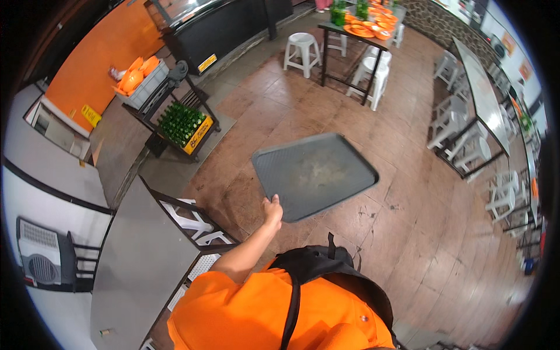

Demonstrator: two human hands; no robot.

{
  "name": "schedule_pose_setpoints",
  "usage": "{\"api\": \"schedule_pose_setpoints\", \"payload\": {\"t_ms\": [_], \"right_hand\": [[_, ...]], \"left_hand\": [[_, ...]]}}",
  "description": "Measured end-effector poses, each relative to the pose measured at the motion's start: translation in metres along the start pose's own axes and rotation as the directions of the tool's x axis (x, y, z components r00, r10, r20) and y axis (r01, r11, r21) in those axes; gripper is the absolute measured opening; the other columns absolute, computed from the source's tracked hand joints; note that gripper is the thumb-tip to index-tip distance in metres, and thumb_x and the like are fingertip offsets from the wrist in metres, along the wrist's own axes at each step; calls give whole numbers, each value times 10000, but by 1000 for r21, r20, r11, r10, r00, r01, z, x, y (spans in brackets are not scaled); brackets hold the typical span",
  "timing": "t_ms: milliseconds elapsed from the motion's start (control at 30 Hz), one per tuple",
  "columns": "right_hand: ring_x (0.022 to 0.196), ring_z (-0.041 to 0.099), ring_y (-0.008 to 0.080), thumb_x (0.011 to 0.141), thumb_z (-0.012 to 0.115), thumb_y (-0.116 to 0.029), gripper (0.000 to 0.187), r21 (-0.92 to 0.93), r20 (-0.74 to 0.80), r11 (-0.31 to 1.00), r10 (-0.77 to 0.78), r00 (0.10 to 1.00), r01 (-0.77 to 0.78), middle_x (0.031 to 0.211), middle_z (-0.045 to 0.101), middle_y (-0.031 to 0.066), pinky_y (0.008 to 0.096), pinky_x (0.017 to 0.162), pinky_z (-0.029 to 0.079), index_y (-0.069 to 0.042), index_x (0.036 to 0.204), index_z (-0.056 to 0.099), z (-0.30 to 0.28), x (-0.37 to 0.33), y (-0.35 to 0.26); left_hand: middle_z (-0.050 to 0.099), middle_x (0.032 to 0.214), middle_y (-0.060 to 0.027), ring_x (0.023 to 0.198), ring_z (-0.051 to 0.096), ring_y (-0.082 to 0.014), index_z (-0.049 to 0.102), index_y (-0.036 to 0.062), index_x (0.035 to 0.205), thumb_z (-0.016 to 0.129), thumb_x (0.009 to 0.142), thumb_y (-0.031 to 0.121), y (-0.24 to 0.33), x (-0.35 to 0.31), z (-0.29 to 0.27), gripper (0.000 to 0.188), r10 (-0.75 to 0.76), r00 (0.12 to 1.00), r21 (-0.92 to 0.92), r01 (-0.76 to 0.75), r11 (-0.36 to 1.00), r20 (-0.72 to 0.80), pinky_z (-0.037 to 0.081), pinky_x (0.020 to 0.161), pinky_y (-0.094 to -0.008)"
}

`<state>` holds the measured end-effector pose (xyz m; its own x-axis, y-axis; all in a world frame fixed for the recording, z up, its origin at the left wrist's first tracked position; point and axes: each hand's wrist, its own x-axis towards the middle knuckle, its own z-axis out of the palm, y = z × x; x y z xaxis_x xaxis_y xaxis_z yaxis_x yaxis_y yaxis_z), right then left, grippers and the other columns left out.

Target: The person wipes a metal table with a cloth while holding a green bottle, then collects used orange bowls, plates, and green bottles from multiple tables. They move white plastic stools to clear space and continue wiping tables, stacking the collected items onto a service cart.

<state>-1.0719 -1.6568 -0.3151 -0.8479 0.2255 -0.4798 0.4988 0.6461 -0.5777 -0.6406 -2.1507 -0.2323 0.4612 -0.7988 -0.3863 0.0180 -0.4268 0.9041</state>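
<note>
My left hand grips the near left edge of a large grey serving tray, thumb on top and the other fingers under the rim. Held out in front of me over the tiled floor, the tray carries no dishes. Its surface is textured, with pale smudges in the middle. An orange sleeve and a black apron cover my body below. My right hand is out of the picture.
At left stands a long grey table with white stools beneath. Beyond it, a cart bears a grey bin of orange dishes and a crate of green bottles. Orange plates cover a far table; tables and white stools line the right.
</note>
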Motion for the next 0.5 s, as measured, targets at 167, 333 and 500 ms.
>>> {"api": "schedule_pose_setpoints", "payload": {"t_ms": [167,333,500], "right_hand": [[836,632,325,983,616,-368,398,290,576,943,-39,816,-160,1012,633,125,480,704,547,-34,1198,604,205,23,-173],[664,665,320,969,648,-396,413,280,953,941,-250,170,-190,920,673,114,518,576,583,-43,1179,602,468,-186,-473],[911,704,314,1008,580,-384,447,319,883,947,-307,-354,-26,1126,694,144,465,778,603,-35,1287,591,689,-463,-704]], "left_hand": [[639,1257,-195,1100,625,-260,565,-87,1253,544,1035,168,105,120,34,336,-42,995,-329,9,944,-93,481,943,-386],[609,1293,-208,1132,618,-272,541,-89,1282,573,1039,244,241,196,-36,413,35,913,-172,-114,978,-407,523,922,-414],[628,1238,-167,1092,620,-236,510,-60,1321,579,1041,230,326,299,-147,409,204,789,-379,-483,790,-579,519,921,-372]]}}
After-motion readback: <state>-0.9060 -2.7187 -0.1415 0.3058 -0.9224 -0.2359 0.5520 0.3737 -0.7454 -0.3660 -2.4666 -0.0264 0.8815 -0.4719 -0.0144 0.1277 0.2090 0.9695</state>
